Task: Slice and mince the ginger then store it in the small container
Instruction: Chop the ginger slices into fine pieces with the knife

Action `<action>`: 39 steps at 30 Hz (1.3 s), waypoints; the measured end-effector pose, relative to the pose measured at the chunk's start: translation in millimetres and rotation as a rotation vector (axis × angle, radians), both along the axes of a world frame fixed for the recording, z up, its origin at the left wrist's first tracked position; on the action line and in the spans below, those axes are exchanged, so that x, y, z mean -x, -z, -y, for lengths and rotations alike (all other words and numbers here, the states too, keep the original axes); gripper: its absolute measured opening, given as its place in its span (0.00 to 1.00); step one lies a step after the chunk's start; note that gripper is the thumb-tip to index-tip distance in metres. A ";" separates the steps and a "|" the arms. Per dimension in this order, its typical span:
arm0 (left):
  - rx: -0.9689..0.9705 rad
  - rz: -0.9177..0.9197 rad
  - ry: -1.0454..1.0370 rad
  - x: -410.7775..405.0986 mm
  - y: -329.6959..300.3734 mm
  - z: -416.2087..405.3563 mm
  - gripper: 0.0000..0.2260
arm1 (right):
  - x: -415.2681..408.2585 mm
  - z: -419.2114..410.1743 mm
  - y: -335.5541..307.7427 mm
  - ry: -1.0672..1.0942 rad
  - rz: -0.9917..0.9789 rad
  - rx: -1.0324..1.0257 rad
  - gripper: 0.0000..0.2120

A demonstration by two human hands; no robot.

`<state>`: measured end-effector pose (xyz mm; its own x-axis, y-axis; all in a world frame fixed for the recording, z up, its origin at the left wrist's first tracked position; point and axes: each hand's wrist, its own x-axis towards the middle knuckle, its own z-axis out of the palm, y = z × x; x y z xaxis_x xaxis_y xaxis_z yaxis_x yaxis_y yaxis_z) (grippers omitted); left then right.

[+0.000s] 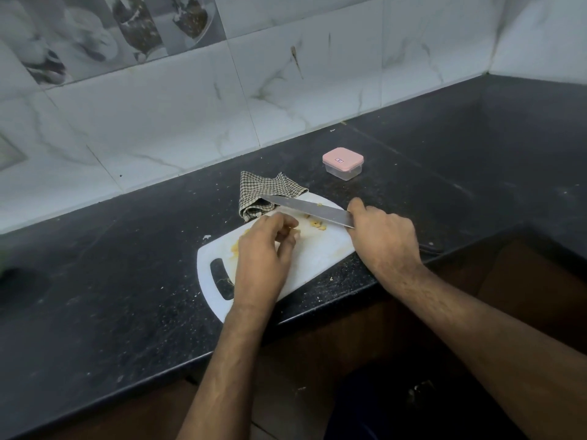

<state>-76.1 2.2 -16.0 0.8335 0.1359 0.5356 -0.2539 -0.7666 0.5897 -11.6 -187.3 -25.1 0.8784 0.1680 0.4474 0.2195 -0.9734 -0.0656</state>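
Observation:
A white cutting board (320,254) lies on the black counter, its handle slot toward me. Yellowish ginger pieces (317,224) lie on the board under the blade. My right hand (386,241) grips the handle of a large knife (306,208), whose blade points left over the board and carries bits of ginger. My left hand (266,252) hovers over the board with curled fingers pinching a ginger piece, mostly hidden by the fingers. The small clear container (343,163) with a pink lid stands shut behind the board, to the right.
A checked cloth (263,195) lies crumpled at the board's far edge, partly under the knife tip. The counter (127,281) meets a tiled wall behind and turns a corner at the right. Its front edge runs just below the board.

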 end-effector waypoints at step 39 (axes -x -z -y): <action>0.209 -0.227 -0.081 18.2 24.7 -15.9 0.10 | 14.5 -1.8 -3.2 -0.164 -0.028 0.038 0.07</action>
